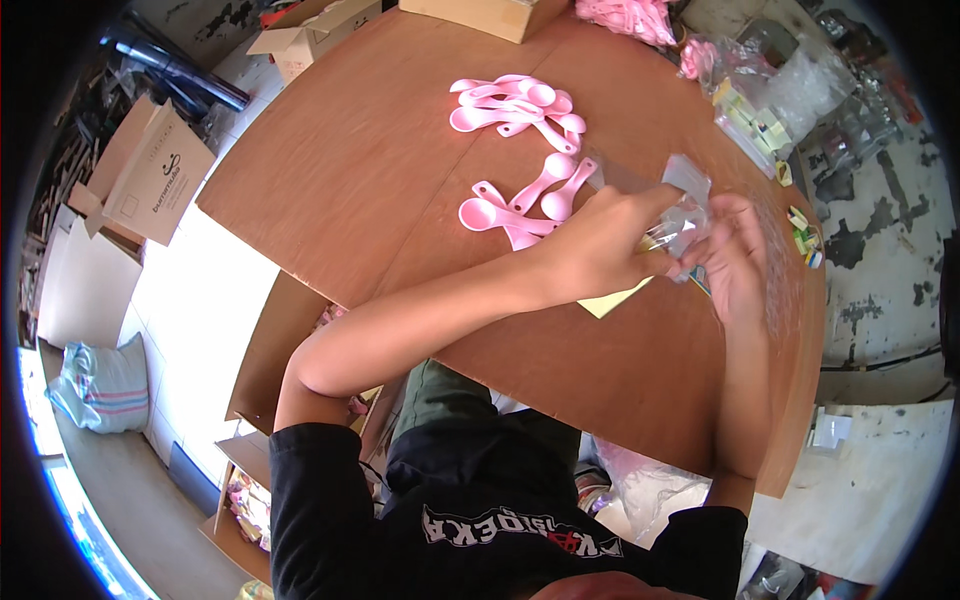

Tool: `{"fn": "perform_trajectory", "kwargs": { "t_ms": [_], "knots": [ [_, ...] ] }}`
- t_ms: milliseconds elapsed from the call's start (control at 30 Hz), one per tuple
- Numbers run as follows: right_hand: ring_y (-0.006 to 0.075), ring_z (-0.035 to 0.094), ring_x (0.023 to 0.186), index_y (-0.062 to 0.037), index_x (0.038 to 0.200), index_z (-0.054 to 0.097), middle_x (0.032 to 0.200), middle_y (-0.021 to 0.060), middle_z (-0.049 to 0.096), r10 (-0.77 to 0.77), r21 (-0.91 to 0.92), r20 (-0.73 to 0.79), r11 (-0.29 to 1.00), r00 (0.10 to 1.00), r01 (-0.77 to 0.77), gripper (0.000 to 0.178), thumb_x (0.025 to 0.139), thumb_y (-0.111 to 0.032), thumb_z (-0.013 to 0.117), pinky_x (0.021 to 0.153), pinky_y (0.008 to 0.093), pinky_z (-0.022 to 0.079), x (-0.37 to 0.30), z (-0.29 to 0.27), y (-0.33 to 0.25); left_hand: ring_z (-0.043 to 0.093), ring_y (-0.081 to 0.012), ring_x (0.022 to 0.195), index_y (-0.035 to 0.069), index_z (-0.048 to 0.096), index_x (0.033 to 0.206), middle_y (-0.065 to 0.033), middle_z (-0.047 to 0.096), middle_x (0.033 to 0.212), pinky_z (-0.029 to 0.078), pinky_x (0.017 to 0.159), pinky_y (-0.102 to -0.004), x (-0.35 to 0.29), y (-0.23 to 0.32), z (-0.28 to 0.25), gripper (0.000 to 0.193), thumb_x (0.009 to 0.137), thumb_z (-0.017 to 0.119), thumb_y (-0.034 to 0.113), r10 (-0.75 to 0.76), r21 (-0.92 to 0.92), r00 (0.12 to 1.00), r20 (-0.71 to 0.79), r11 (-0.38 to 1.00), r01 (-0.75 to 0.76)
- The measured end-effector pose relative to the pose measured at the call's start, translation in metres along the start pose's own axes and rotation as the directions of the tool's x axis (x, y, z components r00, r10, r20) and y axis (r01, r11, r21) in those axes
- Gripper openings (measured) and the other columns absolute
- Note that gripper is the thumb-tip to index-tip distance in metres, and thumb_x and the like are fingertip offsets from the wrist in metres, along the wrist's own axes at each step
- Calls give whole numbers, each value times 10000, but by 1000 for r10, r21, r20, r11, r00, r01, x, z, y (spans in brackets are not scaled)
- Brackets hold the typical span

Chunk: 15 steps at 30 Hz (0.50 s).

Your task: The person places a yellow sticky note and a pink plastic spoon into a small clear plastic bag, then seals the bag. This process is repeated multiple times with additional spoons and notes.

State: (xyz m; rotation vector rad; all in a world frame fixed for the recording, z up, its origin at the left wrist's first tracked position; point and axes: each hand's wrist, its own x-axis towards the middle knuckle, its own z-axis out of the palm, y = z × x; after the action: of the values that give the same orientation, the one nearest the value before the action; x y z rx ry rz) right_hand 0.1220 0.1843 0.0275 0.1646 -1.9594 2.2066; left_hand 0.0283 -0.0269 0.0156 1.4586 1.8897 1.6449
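Between my two hands, above the right part of the brown table [400, 190], is a crinkled clear plastic bag [686, 215]. My left hand [605, 240] pinches its near side between thumb and fingers. On the other side my right hand [738, 260] has curled fingers gripping the bag's edge. A yellow sheet [612, 302] lies under my left hand and is partly hidden by it. Just left of that hand, a loose group of pink measuring spoons [482, 213] rests on the wood. Farther back sits a pile of pink spoons [515, 105].
An open cardboard box [318, 40] and a closed carton [470, 15] stand at the back. Pink plastic packets [630, 18] and clear wrap [810, 85] crowd the far right. Small yellow-green pieces [803, 238] lie by the right edge. Left on the floor is a carton [160, 175].
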Motion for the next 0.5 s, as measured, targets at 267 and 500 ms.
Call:
{"fn": "perform_trajectory", "kwargs": {
  "t_ms": [267,500],
  "knots": [
    [198,598,1085,-64,1341,452,1214,94,591,-42,-628,125,770,991,111,426,947,-141,597,914,356,504,24,27,58,628,-109,843,35,583,1255,-61,686,1000,515,744,-285,1,3,-3,525,786,807,106,134,-223,987,-86,963,-150],
    [186,605,1031,-76,1281,504,1145,82,617,152,-275,-82,946,985,-169,324,968,-150,546,893,349,508,42,43,60,637,-97,825,33,603,1213,-60,698,933,530,698,-258,14,-10,1,527,753,838,140,24,-388,983,-183,917,-95]
  ]
}}
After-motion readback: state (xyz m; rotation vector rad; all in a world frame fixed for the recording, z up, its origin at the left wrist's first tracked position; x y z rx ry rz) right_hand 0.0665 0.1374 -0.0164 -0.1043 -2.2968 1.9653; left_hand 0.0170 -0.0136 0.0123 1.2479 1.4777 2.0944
